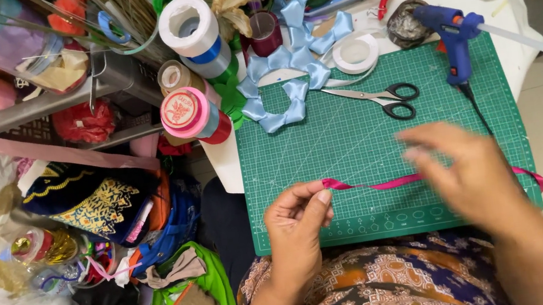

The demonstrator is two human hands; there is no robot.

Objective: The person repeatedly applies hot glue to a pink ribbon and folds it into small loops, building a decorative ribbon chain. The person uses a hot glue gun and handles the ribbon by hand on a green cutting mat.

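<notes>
My left hand pinches one end of a pink ribbon between thumb and fingers, near the front edge of a green cutting mat. The ribbon runs right across the mat and passes under my right hand, which is blurred with fingers spread above it; whether it grips the ribbon cannot be told. The ribbon's far end shows at the mat's right edge.
Scissors lie on the mat near a light blue ribbon wreath. A blue glue gun stands at the mat's back right. Ribbon spools, a white tape roll and cluttered bags fill the left and back.
</notes>
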